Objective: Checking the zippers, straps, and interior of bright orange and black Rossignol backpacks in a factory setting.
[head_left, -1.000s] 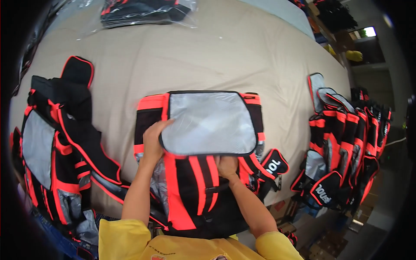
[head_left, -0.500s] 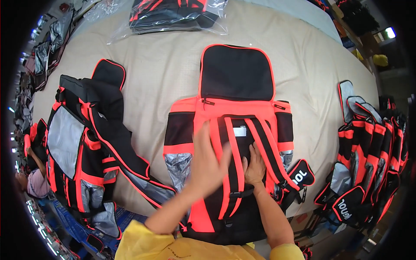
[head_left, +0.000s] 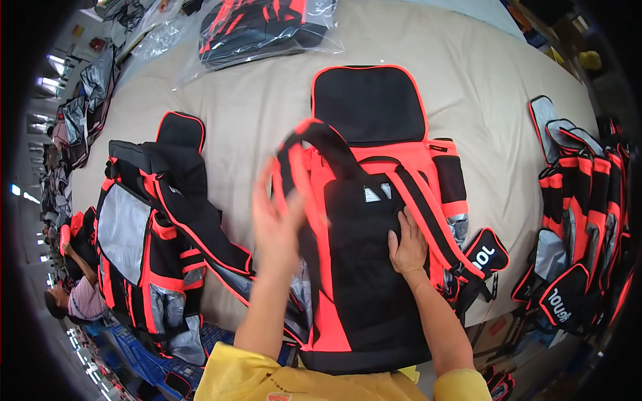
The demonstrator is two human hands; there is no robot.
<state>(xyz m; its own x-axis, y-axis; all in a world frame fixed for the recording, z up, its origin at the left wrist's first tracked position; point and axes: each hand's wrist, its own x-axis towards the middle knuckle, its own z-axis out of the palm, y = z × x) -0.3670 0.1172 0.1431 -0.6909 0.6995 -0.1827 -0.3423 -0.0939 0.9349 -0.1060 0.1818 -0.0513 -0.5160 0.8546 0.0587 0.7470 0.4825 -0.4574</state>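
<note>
Backpack (head_left: 364, 267) flat on the beige worktop (head_left: 254, 93) right at 6 o'clock, back panel up, black flap thrown open toward 12. Right hand (head_left: 406, 244) planted palm-down on the black panel, fingers spread flat, gripping nothing, just pinning it. Left hand (head_left: 277, 220) up in the air at about 9 o'clock of the pack, blurred, fingers open and loose, nothing clearly held, right beside the left shoulder strap (head_left: 304, 150), which arches up off the bag.

For doing this bit well, probably: keep that right palm down firm so the pack doesn't skate, lay the raised strap flat and parallel to the right one, smooth out toward 12 rather than sideways. Worth minding the loose bottom strap ends hanging off the edge around 4 o'clock, easy to snag.

Further out: another opened pack (head_left: 154, 247) at 9 o'clock, well apart. Stack of packs (head_left: 582, 227) at 3 o'clock. Bagged pack in clear plastic (head_left: 261, 30) way up at 11.
</note>
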